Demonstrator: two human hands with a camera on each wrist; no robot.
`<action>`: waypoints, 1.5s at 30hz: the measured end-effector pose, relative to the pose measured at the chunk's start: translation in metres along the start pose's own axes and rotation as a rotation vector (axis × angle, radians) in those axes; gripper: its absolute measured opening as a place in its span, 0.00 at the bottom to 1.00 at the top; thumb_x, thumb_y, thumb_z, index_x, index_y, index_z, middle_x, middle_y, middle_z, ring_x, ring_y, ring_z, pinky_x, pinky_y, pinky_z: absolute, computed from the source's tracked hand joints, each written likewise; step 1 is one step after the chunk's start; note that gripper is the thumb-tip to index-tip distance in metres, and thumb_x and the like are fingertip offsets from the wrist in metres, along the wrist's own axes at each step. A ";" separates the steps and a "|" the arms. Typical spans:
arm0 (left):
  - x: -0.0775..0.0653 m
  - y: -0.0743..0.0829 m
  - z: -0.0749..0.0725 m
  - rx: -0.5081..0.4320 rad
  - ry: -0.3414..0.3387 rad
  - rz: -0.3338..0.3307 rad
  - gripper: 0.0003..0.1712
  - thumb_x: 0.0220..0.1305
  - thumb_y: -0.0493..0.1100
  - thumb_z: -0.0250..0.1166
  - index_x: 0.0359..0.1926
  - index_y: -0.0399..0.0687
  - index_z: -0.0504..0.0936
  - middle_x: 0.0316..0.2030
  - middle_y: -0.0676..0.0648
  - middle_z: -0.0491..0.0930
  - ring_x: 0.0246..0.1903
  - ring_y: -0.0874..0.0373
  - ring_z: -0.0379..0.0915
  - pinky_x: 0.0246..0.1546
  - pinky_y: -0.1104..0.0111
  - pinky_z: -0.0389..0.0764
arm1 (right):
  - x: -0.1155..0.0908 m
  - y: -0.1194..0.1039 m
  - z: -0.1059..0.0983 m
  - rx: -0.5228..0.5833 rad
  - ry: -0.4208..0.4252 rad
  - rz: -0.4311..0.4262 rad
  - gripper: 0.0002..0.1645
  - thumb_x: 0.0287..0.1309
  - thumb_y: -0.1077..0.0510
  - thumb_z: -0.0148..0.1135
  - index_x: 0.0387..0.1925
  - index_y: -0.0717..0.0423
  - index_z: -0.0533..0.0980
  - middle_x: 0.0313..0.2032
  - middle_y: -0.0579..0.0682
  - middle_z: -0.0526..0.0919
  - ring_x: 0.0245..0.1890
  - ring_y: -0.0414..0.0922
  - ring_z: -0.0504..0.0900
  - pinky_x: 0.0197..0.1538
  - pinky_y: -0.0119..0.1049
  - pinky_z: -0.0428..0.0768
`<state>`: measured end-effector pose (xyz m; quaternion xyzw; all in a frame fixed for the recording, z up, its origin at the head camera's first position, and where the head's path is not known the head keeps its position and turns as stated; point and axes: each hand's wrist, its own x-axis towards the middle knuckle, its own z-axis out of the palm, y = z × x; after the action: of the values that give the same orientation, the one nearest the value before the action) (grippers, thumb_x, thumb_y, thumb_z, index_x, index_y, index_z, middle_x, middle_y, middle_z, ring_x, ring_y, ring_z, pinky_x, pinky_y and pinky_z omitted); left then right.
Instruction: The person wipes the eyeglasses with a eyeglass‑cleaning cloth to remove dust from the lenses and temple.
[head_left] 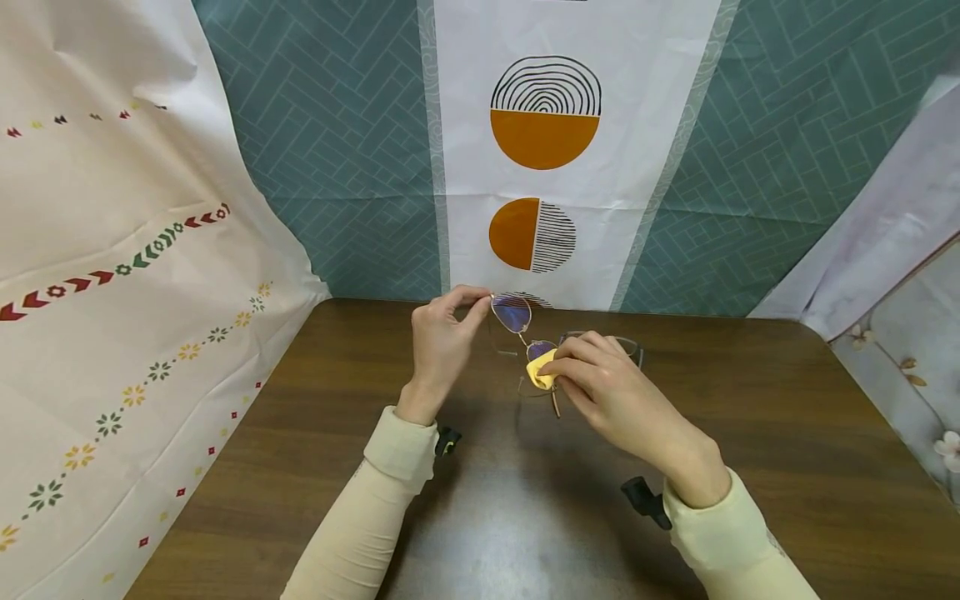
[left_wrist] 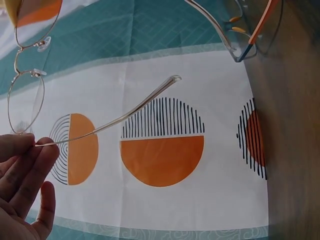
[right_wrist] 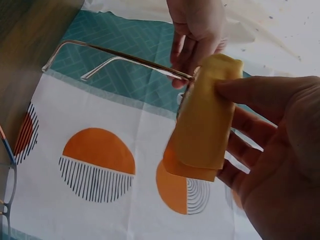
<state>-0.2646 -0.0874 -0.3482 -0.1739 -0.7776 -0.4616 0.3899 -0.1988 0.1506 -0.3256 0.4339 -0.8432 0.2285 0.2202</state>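
Observation:
A thin gold-rimmed pair of eyeglasses point(head_left: 512, 314) is held up above the table, its lenses looking bluish in the head view. With thumb and fingertips my left hand point(head_left: 444, 342) pinches the frame at one end, near where the temple point(left_wrist: 120, 119) joins. My right hand point(head_left: 618, 396) grips a folded yellow cloth point(right_wrist: 206, 117) over the other lens, thumb on one side and fingers on the other. The cloth hides much of that lens. Both temples stick out from the frame in the right wrist view.
A second pair of glasses point(head_left: 637, 352) with a dark frame lies on the brown wooden table point(head_left: 300, 467), behind my right hand and partly hidden by it. Patterned cloth hangings point(head_left: 345, 167) stand at the table's back and sides.

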 end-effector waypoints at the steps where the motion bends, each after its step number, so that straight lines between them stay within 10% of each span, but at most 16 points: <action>1: 0.000 0.000 -0.001 -0.001 0.001 -0.003 0.03 0.65 0.37 0.74 0.38 0.40 0.91 0.35 0.46 0.91 0.36 0.53 0.89 0.36 0.58 0.83 | 0.000 0.000 -0.001 -0.001 -0.016 0.003 0.13 0.55 0.73 0.74 0.40 0.57 0.87 0.39 0.45 0.83 0.43 0.45 0.75 0.49 0.44 0.72; 14: 0.003 -0.002 -0.004 -0.038 -0.001 -0.017 0.04 0.66 0.36 0.73 0.39 0.39 0.91 0.36 0.45 0.91 0.36 0.54 0.89 0.35 0.66 0.81 | -0.007 0.004 -0.023 0.052 -0.075 -0.018 0.19 0.54 0.76 0.72 0.40 0.50 0.87 0.38 0.37 0.80 0.39 0.38 0.73 0.45 0.38 0.72; 28: 0.001 0.001 0.000 -0.081 -0.039 -0.002 0.04 0.65 0.35 0.73 0.39 0.39 0.91 0.36 0.45 0.91 0.36 0.55 0.89 0.38 0.63 0.84 | 0.003 0.003 -0.003 0.061 0.375 0.046 0.19 0.49 0.80 0.74 0.43 0.64 0.85 0.37 0.53 0.84 0.37 0.45 0.76 0.39 0.24 0.71; 45: 0.000 0.003 0.003 -0.049 -0.038 0.032 0.03 0.63 0.33 0.74 0.38 0.38 0.91 0.36 0.44 0.91 0.36 0.51 0.89 0.39 0.57 0.85 | 0.005 -0.001 0.017 0.029 0.157 -0.005 0.22 0.51 0.76 0.75 0.48 0.59 0.86 0.42 0.48 0.84 0.45 0.47 0.78 0.48 0.43 0.74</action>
<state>-0.2643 -0.0837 -0.3471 -0.2046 -0.7705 -0.4706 0.3781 -0.2031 0.1371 -0.3365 0.4200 -0.8189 0.2735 0.2796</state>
